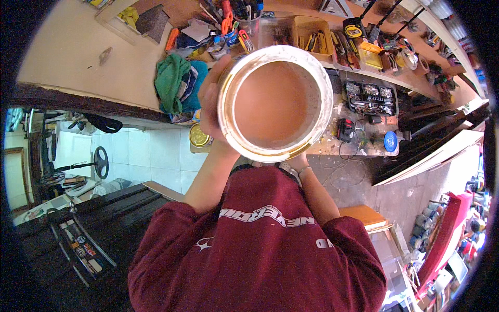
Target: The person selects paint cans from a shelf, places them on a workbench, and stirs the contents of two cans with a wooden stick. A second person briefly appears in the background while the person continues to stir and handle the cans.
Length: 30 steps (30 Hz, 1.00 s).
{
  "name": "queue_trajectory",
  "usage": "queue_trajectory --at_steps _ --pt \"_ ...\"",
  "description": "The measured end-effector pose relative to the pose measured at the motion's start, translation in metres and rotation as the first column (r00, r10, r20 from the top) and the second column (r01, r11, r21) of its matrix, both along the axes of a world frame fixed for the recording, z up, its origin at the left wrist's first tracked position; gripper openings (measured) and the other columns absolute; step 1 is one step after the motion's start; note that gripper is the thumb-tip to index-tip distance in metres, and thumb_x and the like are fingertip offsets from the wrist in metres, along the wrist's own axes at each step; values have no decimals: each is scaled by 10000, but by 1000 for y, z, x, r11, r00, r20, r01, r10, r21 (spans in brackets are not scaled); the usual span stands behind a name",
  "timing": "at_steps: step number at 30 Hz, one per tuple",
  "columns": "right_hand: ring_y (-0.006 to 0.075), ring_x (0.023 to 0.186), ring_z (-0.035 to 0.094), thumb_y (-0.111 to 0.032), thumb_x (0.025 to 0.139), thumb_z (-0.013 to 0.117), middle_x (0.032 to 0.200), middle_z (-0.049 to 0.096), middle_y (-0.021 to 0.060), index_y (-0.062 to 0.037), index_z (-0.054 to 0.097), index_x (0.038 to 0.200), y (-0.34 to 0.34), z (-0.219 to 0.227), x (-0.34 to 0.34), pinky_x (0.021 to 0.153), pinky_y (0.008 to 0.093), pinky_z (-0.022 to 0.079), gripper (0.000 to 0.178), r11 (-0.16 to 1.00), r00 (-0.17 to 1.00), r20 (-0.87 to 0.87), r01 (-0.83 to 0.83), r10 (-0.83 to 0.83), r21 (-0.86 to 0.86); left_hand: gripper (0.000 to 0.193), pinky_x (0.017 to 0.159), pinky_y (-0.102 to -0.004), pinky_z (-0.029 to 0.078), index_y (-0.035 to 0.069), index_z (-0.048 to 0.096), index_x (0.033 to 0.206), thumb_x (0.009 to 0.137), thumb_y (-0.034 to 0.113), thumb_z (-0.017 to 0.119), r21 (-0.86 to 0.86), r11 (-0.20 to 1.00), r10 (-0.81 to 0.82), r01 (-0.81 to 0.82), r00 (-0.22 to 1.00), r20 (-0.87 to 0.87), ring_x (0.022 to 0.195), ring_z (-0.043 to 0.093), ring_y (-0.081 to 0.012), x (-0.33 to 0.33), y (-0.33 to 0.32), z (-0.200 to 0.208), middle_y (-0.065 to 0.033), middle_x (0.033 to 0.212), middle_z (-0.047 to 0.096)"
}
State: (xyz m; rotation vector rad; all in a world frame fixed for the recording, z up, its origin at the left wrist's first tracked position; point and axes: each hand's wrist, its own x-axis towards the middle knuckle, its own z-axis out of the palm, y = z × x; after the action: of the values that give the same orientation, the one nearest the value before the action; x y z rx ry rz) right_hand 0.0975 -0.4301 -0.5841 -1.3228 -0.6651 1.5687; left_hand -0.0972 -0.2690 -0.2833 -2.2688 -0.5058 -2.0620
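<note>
A round paint can (224, 112) with a pale, paint-smeared rim is lifted up in front of my chest, its open mouth facing up toward me. Inside it is an even orange-brown surface; how deep it lies I cannot tell. My left hand (210, 101) is wrapped round the can's left side, its fingers partly hidden behind the wall. Low on the can's right side, my right hand (298, 161) supports it from beneath, most of its fingers covered by the can.
Tools crowd the workbench behind: a yellow bin (314, 36), a tape measure (354, 28) and a green cloth (170, 83). On a lower board are a case of small parts (370, 98) and a blue lid (390, 141). A gold-coloured lid (198, 136) is left of the can.
</note>
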Motion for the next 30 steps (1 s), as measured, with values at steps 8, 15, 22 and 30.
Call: queue_trajectory --at_steps 8,15,22,30 --pt "406 1169 660 -851 950 208 1230 658 242 -39 504 1439 30 -30 -9 1040 576 464 993 908 975 74 -168 212 -384 801 1085 -472 506 96 301 1539 903 261 759 -32 998 45 -44 999 8 1296 568 -373 -13 -9 1 -271 1437 512" --pt "470 1044 687 -536 972 600 1035 706 281 46 590 1214 42 -32 31 893 519 574 630 969 522 823 -35 226 -244 893 1096 -470 497 74 317 1537 831 288 822 -94 989 116 -114 993 25 1293 575 -335 -20 -18 -9 -225 1430 534" --pt "433 1197 632 -403 908 719 1286 631 273 48 498 1321 47 -62 75 931 518 568 650 926 287 889 18 357 -377 987 1108 -469 489 52 333 1535 759 314 884 -280 935 203 -218 976 -82 1289 582 -298 -12 -41 -41 -179 1423 557" --pt "442 1121 673 -438 920 698 1164 685 309 52 610 1189 50 -19 79 936 530 552 566 873 334 807 -164 487 -459 1075 1065 -414 527 -8 287 1499 666 205 932 -700 695 12 166 970 242 1246 601 -266 -17 -44 24 -194 1387 539"
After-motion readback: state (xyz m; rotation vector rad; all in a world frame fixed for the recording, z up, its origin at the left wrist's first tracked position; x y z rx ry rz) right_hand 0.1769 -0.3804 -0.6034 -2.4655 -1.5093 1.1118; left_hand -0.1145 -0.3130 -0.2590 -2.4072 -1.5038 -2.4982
